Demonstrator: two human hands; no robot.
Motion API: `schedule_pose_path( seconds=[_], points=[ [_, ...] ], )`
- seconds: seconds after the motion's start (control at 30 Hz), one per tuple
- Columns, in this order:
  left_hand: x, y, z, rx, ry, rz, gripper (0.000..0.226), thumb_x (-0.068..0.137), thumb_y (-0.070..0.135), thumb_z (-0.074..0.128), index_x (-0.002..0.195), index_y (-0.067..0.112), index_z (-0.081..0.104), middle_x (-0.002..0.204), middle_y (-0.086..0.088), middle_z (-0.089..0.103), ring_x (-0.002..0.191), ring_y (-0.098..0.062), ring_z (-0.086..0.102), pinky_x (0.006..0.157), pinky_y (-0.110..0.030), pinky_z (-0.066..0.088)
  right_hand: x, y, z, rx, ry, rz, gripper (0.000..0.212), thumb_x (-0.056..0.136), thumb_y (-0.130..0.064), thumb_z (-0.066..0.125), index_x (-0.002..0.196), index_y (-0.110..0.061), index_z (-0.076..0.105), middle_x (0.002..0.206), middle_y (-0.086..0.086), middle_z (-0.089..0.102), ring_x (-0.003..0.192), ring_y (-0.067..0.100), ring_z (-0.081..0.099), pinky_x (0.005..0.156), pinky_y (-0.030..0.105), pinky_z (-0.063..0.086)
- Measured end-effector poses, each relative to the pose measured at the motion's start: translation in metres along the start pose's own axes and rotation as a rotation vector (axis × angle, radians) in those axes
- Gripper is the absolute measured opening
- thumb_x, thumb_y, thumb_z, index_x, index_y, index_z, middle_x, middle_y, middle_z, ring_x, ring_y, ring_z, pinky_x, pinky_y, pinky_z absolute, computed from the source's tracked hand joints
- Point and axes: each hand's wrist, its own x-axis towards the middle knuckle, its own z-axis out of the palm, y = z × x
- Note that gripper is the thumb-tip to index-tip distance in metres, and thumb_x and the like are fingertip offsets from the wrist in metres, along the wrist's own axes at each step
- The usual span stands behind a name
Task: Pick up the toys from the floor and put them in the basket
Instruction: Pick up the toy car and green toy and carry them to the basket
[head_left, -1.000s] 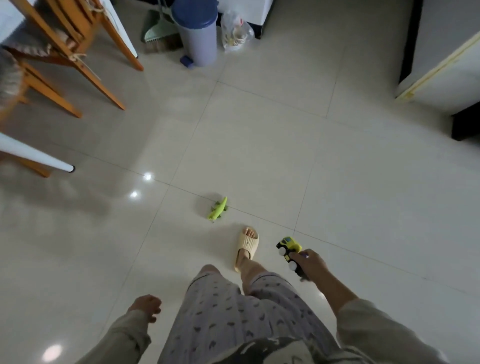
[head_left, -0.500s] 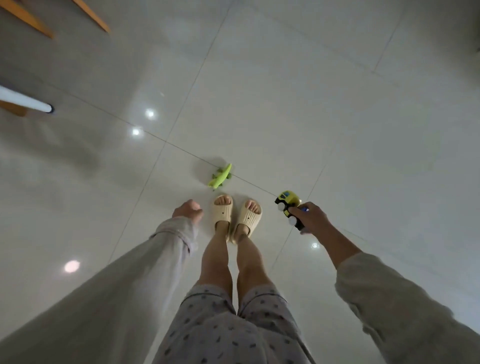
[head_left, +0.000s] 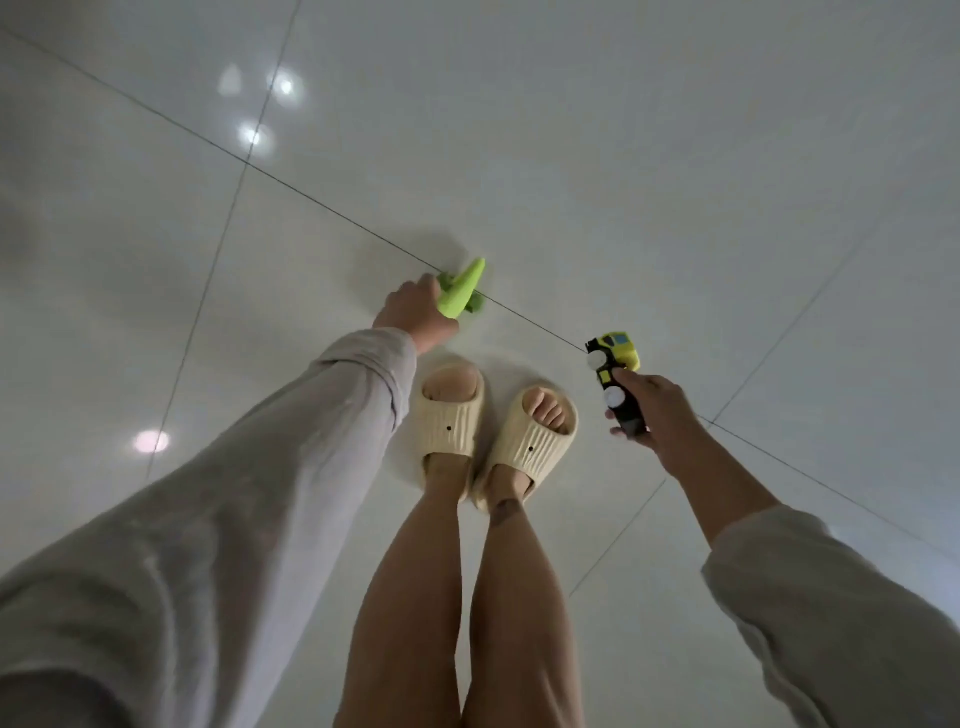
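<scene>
A bright green toy animal (head_left: 461, 291) lies on the pale tiled floor just ahead of my feet. My left hand (head_left: 415, 312) reaches down to it, fingers wrapped around its near end. My right hand (head_left: 654, 410) hangs to the right of my feet, closed on a yellow and black toy truck (head_left: 615, 374) with white wheels, held above the floor. No basket shows in the head view.
My two feet in cream slippers (head_left: 498, 431) stand together directly below the green toy. Glossy white floor tiles (head_left: 623, 182) with dark grout lines spread all around, with ceiling light reflections at the upper left.
I have bent further down and the furniture has left the view. My left hand moved forward from beside my foot onto the green toy. The right hand keeps the truck.
</scene>
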Motion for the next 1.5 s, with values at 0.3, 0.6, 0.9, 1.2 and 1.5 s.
schedule_pose_path(
  seconds=[0.3,0.6,0.9,1.2,1.5],
  points=[
    [0.102,-0.020,0.090,0.200,0.291,0.023,0.048,0.079,0.004,0.055,0.125,0.008,0.044,0.121,-0.018,0.052,0.111,-0.039,0.053,0.081,-0.047,0.047,0.100,0.010,0.033,0.390,-0.096,0.102,0.022,0.089,-0.034,0.054,0.096,-0.015,0.063,0.089,0.008,0.064,0.079,0.021,0.063,0.065,0.032,0.051],
    [-0.002,-0.008,0.012,0.096,0.276,0.210,0.043,0.073,0.016,0.056,0.114,0.008,0.047,0.107,-0.017,0.053,0.088,-0.042,0.061,0.065,-0.033,0.036,-0.016,0.004,0.024,0.250,-0.016,0.092,0.024,0.087,-0.029,0.059,0.103,-0.010,0.059,0.101,0.017,0.061,0.085,0.028,0.061,0.066,0.035,0.053],
    [-0.257,-0.023,-0.124,-0.113,0.102,0.115,0.047,0.071,0.020,0.064,0.115,0.007,0.054,0.112,-0.019,0.061,0.105,-0.035,0.058,0.077,-0.033,0.041,-0.279,0.024,-0.001,0.018,-0.021,0.007,0.032,0.085,-0.029,0.064,0.107,-0.006,0.058,0.096,0.018,0.060,0.074,0.029,0.059,0.055,0.033,0.053],
    [-0.462,-0.069,-0.172,-0.431,0.130,-0.058,0.038,0.076,0.024,0.062,0.112,0.011,0.063,0.090,-0.014,0.073,0.086,-0.029,0.067,0.070,-0.036,0.056,-0.448,0.036,-0.046,-0.194,-0.011,-0.205,0.024,0.084,-0.026,0.066,0.097,-0.007,0.060,0.088,0.017,0.060,0.065,0.027,0.055,0.082,0.053,0.053],
    [-0.543,-0.096,-0.128,-0.790,0.218,-0.039,0.046,0.078,0.023,0.065,0.123,0.018,0.057,0.100,-0.016,0.073,0.078,-0.026,0.064,0.066,-0.029,0.051,-0.453,0.028,-0.123,-0.414,0.082,-0.276,0.026,0.086,-0.023,0.065,0.099,-0.003,0.055,0.099,0.019,0.057,0.082,0.034,0.056,0.082,0.053,0.053]
  ],
)
